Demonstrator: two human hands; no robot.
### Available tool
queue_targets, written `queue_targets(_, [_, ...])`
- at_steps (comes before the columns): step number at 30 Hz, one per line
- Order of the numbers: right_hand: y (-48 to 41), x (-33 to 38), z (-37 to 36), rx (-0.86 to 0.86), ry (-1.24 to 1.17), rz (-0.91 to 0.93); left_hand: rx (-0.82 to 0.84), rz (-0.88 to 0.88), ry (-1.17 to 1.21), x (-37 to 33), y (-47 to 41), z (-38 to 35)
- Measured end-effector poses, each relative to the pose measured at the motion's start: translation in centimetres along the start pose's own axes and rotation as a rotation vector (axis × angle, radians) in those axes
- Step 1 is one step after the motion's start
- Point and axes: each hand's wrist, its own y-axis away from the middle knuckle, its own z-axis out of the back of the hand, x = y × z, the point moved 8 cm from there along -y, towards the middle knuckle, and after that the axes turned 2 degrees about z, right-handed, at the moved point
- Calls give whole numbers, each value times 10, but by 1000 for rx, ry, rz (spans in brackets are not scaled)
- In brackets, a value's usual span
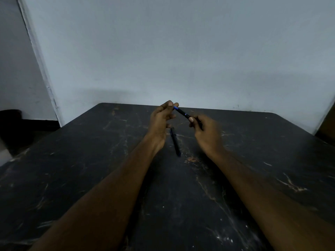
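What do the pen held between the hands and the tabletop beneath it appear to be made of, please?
The held pen looks like plastic: a smooth black barrel with blue bands, though blur leaves its finish uncertain. The tabletop looks like dark painted or laminated board, possibly stone: matte black, with pale scratches and worn brownish patches.

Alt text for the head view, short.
The left hand pinches the blue end of a black pen while the right hand grips its other end, above a scratched dark table. A second pen lies on the table between the wrists.
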Motion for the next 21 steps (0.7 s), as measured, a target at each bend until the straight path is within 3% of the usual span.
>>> queue_targets(8, [1, 2, -1, 7, -19, 5, -20, -124, -15, -7, 2, 2])
queue_targets(16, [2, 0, 1, 5, -36, -10, 27, -36, -44, 0, 1, -1])
queue_targets(21, [3, 1, 1, 8, -21, -9, 16, -92, -56, -3, 3, -1])
